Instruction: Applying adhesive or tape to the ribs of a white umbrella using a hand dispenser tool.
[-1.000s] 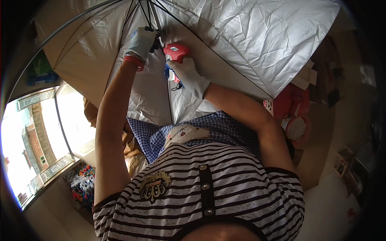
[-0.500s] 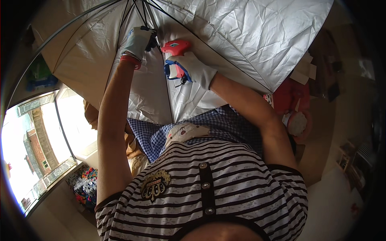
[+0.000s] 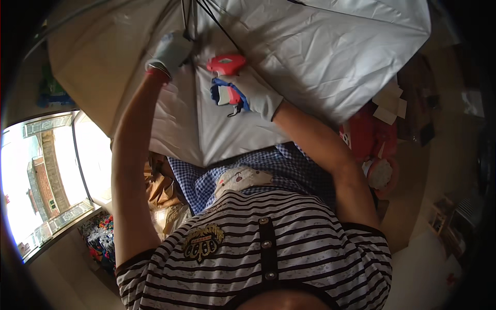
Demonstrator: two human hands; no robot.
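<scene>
A large umbrella canopy [image 3: 310, 62], silvery inside, spreads open in front of me. Dark thin ribs [image 3: 217, 21] run together at its top middle. My left hand [image 3: 172, 51], in a pale glove, is closed around the frame there; motion blurs it, and its fingertips are partly hidden. To its right, my right hand [image 3: 253, 93], gloved in white and blue, wraps round a red pistol-shaped hand tool [image 3: 226, 64] with a whitish trigger part. A small dark loop dangles under the tool's grip. The tool's head stands apart from my left hand, in front of the silver cloth.
A blue checked cloth [image 3: 186, 178] covers my lap under the canopy's lower edge. To the right are red containers [image 3: 361, 134] and pale cards [image 3: 388, 103]. Brown wrapping [image 3: 161, 188] lies at my left, with a bright window [image 3: 57, 175] beyond.
My left hand and the umbrella have shifted left, and the canopy's lower edge has tilted and swung left. My right hand stays nearly in place with the red tool.
</scene>
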